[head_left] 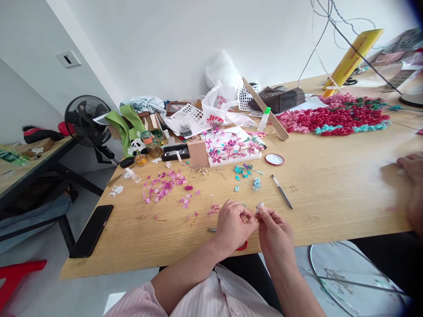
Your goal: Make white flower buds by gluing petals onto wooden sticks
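My right hand (276,231) pinches a small whitish piece (260,205) between thumb and fingertips; its kind is too small to tell. Close beside it, the fingers of my left hand (234,224) are pressed together, and whatever they may hold is hidden. Under the left hand lies what looks like a pair of scissors, with a metal tip (212,229) and a red handle (242,245) showing. Pink petals (213,209) lie just left of my hands. Beyond them are teal petal pieces (243,170), spools of teal thread (257,183) and a pen (282,192).
More pink petals (165,185) spread across the wooden table (330,189). A white stand (231,159) holds pink flowers, near a small round dish (275,159). A black phone (92,231) lies at the left edge. Another person's hand (413,169) rests at the right.
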Tool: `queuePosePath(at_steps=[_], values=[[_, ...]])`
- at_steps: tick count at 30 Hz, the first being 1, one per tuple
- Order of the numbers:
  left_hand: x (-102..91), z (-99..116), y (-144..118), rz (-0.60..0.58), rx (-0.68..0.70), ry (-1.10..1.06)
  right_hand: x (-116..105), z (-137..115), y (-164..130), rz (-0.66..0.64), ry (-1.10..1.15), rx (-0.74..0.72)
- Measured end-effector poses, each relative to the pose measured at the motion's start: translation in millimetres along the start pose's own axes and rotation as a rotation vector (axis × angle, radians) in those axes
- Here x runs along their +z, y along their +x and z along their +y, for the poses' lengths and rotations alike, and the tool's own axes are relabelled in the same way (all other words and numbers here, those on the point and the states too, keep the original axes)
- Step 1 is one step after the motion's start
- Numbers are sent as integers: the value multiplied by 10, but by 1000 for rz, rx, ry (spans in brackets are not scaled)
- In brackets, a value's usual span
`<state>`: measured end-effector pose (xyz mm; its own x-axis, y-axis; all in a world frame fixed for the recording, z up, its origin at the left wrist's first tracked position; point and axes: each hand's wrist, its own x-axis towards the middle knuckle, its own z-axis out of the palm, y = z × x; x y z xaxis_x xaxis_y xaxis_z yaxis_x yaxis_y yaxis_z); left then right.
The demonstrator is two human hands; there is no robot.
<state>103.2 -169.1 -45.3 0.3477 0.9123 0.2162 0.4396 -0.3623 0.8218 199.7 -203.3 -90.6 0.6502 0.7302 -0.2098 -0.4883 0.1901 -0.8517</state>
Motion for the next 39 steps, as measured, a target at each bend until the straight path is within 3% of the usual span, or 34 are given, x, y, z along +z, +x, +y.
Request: queuePosePath(at_steps=[8, 13, 17, 21, 29, 39], values=[[-25, 32, 21, -67, -36, -30, -7, -12, 1, 9, -8, -32], [-46, -2, 15, -91, -92, -69, -76, -120, 162, 75, 18, -92], [-81, -65, 9, -172, -328, -303, -184, -242, 262, 131, 30, -118], [-108, -93, 42, -201, -539, -650, -196, -191, 111, 43, -13, -17], [-70, -157, 36, -285, -582, -884, -40, -65, -202, -137, -20, 167], [-137, -158, 6, -247, -589, -919, -104, -41, -84, 21, 13, 81]])
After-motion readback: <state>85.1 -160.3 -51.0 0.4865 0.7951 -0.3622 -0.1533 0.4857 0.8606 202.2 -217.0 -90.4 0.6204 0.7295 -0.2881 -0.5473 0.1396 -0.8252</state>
